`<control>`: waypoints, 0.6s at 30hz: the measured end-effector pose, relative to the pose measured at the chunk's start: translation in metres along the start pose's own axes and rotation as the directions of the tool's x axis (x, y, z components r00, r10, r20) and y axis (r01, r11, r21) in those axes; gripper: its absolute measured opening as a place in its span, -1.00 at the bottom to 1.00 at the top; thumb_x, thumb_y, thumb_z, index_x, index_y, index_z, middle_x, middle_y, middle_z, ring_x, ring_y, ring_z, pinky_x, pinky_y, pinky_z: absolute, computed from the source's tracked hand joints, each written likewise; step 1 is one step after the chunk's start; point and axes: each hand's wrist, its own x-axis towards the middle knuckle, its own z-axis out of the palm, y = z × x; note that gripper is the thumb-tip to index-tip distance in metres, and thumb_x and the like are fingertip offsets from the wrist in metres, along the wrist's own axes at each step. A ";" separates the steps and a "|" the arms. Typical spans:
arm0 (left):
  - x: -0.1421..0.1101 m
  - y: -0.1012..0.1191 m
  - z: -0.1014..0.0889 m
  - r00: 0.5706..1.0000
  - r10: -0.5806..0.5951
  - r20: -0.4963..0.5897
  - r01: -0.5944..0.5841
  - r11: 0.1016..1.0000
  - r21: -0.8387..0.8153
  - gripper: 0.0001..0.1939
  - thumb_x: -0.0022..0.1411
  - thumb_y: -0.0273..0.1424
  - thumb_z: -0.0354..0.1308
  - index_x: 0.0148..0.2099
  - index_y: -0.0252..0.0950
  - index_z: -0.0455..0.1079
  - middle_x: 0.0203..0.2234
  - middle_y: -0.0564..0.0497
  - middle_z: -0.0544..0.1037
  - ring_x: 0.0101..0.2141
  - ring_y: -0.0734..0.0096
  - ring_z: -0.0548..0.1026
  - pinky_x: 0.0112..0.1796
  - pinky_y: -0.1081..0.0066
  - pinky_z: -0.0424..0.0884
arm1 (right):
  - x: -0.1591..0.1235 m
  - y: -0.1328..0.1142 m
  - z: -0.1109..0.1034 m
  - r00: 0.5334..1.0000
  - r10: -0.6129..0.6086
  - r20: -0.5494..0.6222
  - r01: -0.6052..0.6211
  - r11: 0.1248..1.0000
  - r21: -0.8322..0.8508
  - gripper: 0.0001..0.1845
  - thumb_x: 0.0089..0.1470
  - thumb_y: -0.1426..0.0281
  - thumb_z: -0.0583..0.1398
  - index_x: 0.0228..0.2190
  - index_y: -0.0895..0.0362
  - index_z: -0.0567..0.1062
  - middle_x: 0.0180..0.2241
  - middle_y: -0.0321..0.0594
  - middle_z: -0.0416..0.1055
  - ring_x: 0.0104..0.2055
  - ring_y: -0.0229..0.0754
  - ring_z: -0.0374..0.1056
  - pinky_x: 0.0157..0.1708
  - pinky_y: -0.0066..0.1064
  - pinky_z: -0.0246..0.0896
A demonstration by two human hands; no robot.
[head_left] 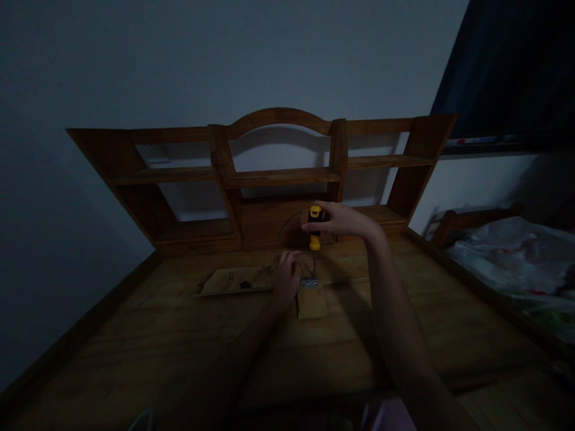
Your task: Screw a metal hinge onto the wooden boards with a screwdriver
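My right hand [342, 220] grips a yellow and black screwdriver [315, 230] by its handle. The screwdriver stands nearly upright, its shaft pointing down at a small metal hinge [308, 282]. The hinge lies across a short wooden block [313, 303] and the near edge of a longer wooden board [249, 279] behind it. Just left of the hinge, my left hand [287, 276] rests on the board with its fingers curled and close together over it. The exact spot where the screwdriver tip meets the hinge is too dark and small to make out.
The work lies on a wooden desk [188, 347]. A wooden shelf unit [281, 176] rises along its back, against a pale wall [202, 60]. Right of the desk are a plastic bag [516, 248] and a wooden rail [476, 218]. The light is dim.
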 end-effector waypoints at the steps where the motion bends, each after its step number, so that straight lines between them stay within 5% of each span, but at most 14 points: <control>1: 0.000 -0.001 0.000 1.000 0.000 0.001 0.000 1.000 0.001 -0.72 0.33 -0.54 -0.04 -0.01 -0.22 0.41 -0.07 -0.07 0.46 -0.08 0.27 0.49 -0.02 0.22 0.41 | -0.001 0.001 -0.001 0.999 -0.019 0.030 0.018 0.999 0.036 -0.50 0.02 -0.06 0.28 -0.28 0.11 0.42 -0.37 -0.24 0.45 -0.39 -0.20 0.33 -0.41 -0.39 0.10; 6: -0.001 -0.001 0.000 1.000 -0.002 -0.001 0.002 1.000 0.002 -0.72 0.33 -0.54 -0.03 0.00 -0.22 0.40 -0.07 -0.07 0.46 -0.06 0.26 0.49 -0.01 0.21 0.41 | -0.001 0.003 -0.002 0.996 -0.059 0.066 0.049 0.988 0.148 -0.63 0.05 0.10 0.30 -0.29 0.10 0.36 -0.37 -0.28 0.43 -0.41 -0.24 0.33 -0.43 -0.41 0.14; 11: -0.001 -0.003 0.000 1.000 -0.010 -0.005 0.010 1.000 -0.018 -0.72 0.34 -0.53 -0.04 0.00 -0.20 0.41 -0.06 -0.06 0.46 -0.05 0.26 0.48 0.00 0.21 0.41 | 0.003 0.004 0.004 0.996 -0.081 -0.029 0.085 0.982 0.170 -0.58 0.01 0.15 0.32 -0.19 0.08 0.32 -0.29 -0.27 0.41 -0.33 -0.21 0.33 -0.38 -0.39 0.18; 18: 0.000 0.000 -0.001 1.000 -0.017 0.006 0.017 0.999 -0.030 -0.70 0.33 -0.53 -0.05 -0.01 -0.20 0.42 -0.07 -0.06 0.45 -0.10 0.27 0.49 -0.04 0.23 0.42 | 0.001 -0.001 0.005 0.990 0.005 -0.144 -0.013 0.998 -0.055 -0.55 0.04 -0.01 0.29 -0.27 0.08 0.38 -0.42 -0.28 0.41 -0.38 -0.18 0.32 -0.41 -0.37 0.08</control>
